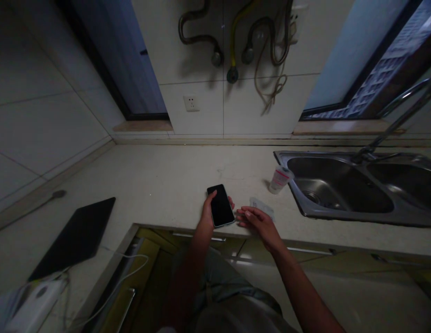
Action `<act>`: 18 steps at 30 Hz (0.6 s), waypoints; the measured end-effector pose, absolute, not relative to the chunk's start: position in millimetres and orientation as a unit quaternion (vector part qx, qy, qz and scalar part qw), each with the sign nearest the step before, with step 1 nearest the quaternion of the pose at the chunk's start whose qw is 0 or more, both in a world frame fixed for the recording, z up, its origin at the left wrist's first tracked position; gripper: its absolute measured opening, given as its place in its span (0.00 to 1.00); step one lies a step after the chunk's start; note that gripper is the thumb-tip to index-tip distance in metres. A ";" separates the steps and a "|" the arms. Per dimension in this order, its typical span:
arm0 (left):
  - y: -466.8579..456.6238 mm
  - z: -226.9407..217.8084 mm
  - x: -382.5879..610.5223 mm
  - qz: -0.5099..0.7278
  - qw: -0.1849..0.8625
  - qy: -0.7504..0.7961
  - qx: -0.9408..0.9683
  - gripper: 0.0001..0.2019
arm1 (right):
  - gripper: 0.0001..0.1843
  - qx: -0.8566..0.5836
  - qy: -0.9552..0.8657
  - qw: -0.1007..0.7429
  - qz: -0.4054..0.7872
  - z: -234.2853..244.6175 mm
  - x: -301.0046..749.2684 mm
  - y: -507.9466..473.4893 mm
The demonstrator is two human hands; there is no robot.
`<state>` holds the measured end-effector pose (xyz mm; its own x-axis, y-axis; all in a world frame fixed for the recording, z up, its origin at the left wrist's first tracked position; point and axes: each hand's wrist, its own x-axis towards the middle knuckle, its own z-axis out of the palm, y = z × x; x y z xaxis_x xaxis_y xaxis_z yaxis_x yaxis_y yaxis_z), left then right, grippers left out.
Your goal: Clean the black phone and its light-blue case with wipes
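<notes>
My left hand [209, 210] is closed round a smartphone [221, 206] with a dark screen, thumb on its left edge and fingertips showing at the right. The phone is held over the front part of the counter, screen up. Just right of it is my right hand [255, 220], fingers partly stretched and apart, with no object visible in them. Behind that hand a flat, pale plastic packet [265, 207] lies on the counter, partly covered by the hand. Farther right stands a clear plastic cup [279, 180] with red print, close to the sink.
A steel double sink [305, 210] with a curved faucet [396, 120] is on the right. On the left counter [173, 178] lie a dark flat panel [76, 236] and a white cable [132, 273]. Pipes and a wall socket [191, 103] are on the tiled wall. Drawer handles stick out below.
</notes>
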<state>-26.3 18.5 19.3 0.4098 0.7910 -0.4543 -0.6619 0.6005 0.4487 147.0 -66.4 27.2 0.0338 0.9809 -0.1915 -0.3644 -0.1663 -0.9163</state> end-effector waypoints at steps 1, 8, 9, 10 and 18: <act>19.5 20.4 -29.3 0.443 0.828 0.330 0.100 0.20 | 0.25 -0.468 -0.338 0.558 0.596 26.4 153.8 -67.3; 30.7 23.7 -44.4 0.453 0.825 0.326 0.090 0.24 | 0.22 -0.515 -0.303 0.612 0.518 8.8 199.2 -71.3; 33.4 22.4 -45.7 0.448 0.827 0.326 0.089 0.26 | 0.22 -0.515 -0.294 0.618 0.516 5.7 203.0 -71.5; 36.3 20.7 -46.8 0.443 0.830 0.328 0.088 0.28 | 0.22 -0.514 -0.286 0.625 0.514 3.1 205.7 -71.5; 50.6 4.9 -53.6 0.437 0.829 0.330 0.116 0.32 | 0.22 -0.519 -0.311 0.613 0.508 0.9 202.2 -67.0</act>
